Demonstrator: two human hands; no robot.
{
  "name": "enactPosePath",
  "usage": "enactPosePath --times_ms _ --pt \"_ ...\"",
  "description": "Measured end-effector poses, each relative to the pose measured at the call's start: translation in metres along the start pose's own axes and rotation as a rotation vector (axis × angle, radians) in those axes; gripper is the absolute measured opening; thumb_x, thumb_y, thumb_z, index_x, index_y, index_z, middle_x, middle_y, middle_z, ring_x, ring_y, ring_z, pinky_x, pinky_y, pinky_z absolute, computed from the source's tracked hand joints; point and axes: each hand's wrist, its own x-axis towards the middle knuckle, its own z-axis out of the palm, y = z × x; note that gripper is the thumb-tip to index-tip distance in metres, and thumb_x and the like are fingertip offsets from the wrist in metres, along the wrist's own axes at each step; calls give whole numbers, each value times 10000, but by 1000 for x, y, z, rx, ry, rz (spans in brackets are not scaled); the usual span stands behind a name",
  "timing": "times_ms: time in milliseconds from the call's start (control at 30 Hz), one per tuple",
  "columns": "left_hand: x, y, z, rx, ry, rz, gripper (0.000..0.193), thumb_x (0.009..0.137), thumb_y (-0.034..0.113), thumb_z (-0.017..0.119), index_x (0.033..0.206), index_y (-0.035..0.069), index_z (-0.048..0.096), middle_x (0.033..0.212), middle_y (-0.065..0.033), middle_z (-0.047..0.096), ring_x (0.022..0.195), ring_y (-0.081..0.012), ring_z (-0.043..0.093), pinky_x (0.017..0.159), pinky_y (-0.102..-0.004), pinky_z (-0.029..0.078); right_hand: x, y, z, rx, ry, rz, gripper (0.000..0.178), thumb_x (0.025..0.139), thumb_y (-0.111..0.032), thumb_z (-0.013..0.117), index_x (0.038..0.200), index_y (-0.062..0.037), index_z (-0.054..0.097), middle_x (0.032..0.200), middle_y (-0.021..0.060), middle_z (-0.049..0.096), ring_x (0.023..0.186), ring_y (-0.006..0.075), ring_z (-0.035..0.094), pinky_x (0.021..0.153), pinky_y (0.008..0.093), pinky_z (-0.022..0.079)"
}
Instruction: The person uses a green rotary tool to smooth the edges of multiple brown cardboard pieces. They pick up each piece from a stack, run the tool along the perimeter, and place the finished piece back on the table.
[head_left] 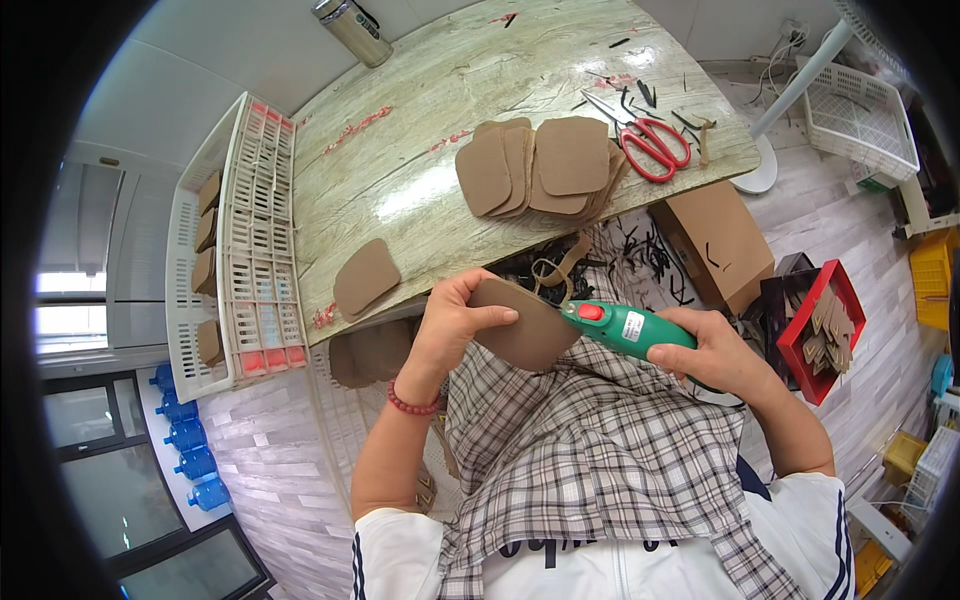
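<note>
Above my lap, my left hand [453,320] pinches a brown rounded flat piece [525,325] by its upper left edge, thumb on top. Closed around a green handheld electric cutter [625,330] with a red button is my right hand [718,350]. The cutter's tip meets the right edge of the piece, and a thin tan strip [565,265] curls up beside it. Whether the blade is cutting is too small to tell. Stacks of similar brown pieces [572,157] lie at the table's near edge, and a single piece [367,278] lies further left.
Red-handled scissors [655,150] and black scraps lie on the wooden table [400,130]. White plastic baskets [262,240] stand along its left side, a steel flask [355,32] behind. On the right are a cardboard box [715,240] and a red tray [850,290] of small tan parts.
</note>
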Motion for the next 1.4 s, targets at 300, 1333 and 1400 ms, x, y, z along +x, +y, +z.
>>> enactPosePath --times_ms 300,1333,1400 --pt "-1 13 17 89 -123 -50 231 714 -60 728 910 21 636 838 -18 671 767 -86 620 726 -237 508 4 -7 3 20 -29 -8 395 863 -288 698 1111 11 622 738 16 596 634 74 539 574 239 440" --pt "85 -15 -48 767 852 280 632 762 428 744 1188 -5 569 1058 -179 622 1054 -331 535 961 -423 383 24 27 26 134 206 -97 337 899 -256 666 1080 23 606 765 13 581 647 59 535 581 230 473" --pt "104 -4 -11 713 816 113 864 698 540 748 1295 -27 485 1158 -185 598 1167 -336 477 1012 -465 327 23 27 27 122 221 -114 336 899 -257 666 1080 20 607 762 13 581 648 58 535 581 229 473"
